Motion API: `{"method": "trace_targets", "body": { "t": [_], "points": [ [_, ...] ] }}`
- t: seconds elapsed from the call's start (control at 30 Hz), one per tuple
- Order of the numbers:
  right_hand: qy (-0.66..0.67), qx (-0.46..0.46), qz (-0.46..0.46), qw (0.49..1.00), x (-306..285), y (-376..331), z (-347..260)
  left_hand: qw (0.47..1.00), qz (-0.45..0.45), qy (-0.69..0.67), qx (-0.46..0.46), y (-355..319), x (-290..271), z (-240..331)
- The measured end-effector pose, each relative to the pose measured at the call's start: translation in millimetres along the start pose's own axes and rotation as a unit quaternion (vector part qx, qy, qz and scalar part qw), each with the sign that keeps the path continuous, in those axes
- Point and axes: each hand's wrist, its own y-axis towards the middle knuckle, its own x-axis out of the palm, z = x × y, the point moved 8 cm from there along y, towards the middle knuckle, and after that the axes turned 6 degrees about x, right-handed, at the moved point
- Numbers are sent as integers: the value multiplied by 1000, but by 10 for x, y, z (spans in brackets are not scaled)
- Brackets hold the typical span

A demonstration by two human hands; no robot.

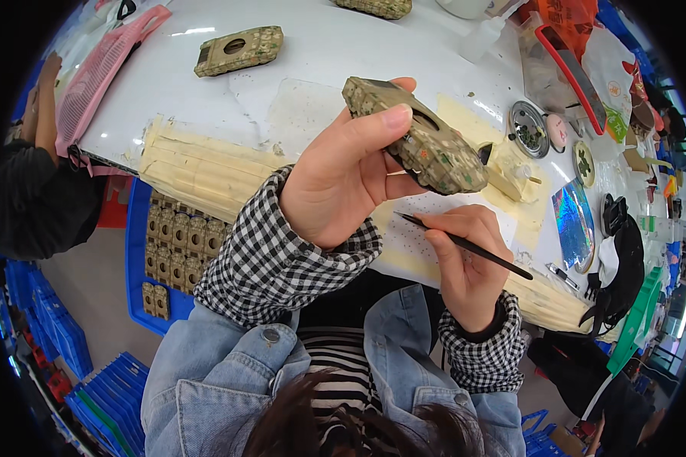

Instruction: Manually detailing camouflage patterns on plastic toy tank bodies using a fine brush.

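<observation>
While the checked cuffs come up from the lower edge, right hand (469, 266) sits closest, at the near edge of the desk (343, 53), fingers pinched shut round a thin dark paintbrush (465, 245); tip aims up and left, toward the model, handle trailing out to the right. Left hand (343, 179) is raised just above it, thumb over the top and fingers curled beneath, closed firmly on a camouflage tank hull (419, 137). Hull is held clear of the surface and tilted, likely so one flank faces the brush; tip is near but apart from it. Below both hands lies a white speckled sheet (434, 217), with layered cream masking tape (198, 171) covering the near edge, seemingly to catch paint. Off the near left edge, a blue crate (139, 251) holds rows of similar small camouflage pieces. Right side: round metal dish (527, 128) and a shiny disc (573, 221), probably palettes, within reach. Far left part of the desk: second camouflage hull (238, 50) lying flat, well apart. Pink mesh tray (103, 72) at far left corner. Another person's dark sleeve (34, 190) at the left edge.
</observation>
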Motion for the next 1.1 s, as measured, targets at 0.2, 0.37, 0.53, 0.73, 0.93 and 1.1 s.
{"method": "trace_targets", "body": {
  "t": [0.2,0.37,0.53,0.73,0.93,1.1],
  "points": [
    [-5,11,1,1000,-1,1,13,1000,-1,0,3,0,4,5],
    [-5,14,-5,1000,4,3,1,1000,1,-6,5,-6,7,17],
    [2,8,-3,1000,2,-7,17,1000,3,-11,5,-4,9,5],
    [8,9,-7,1000,6,-7,8,1000,-3,-10,9,-2,14,18],
    [1,-1,-6,1000,1,-3,-3,1000,4,-7,7,0,-1,11],
    [6,-2,-2,1000,-13,-7,-4,1000,5,-11,4,-2,4,9]
  ]
}}
